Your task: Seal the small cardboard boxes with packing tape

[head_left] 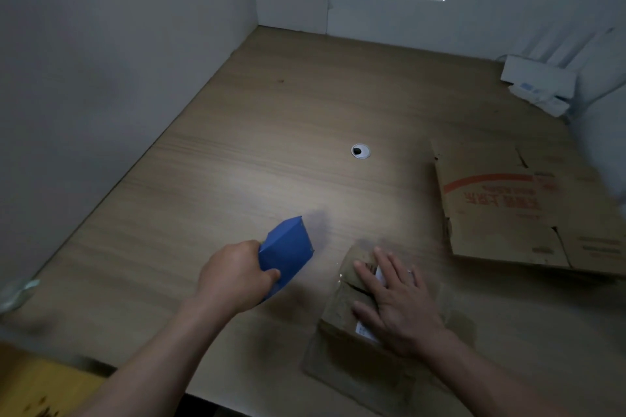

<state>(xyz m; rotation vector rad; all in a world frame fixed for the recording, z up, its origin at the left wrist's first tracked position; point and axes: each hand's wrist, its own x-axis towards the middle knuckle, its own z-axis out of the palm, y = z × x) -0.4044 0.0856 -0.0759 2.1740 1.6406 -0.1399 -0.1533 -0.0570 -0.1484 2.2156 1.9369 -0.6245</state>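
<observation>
A small brown cardboard box (342,311) stands near the front edge of the wooden table (257,159), its top flaps folded down with a slit between them. My right hand (394,298) lies flat on those flaps with the fingers spread, partly covering a white label. To the left of the box, my left hand (235,276) grips a blue tape dispenser (288,249), held just above the table and apart from the box. No tape strip is visible.
A larger flattened cardboard box with red print (518,213) lies at the right. A round cable hole (360,151) sits mid-table. White boxes (538,85) rest at the far right corner. White partition walls (101,78) close off the left and back.
</observation>
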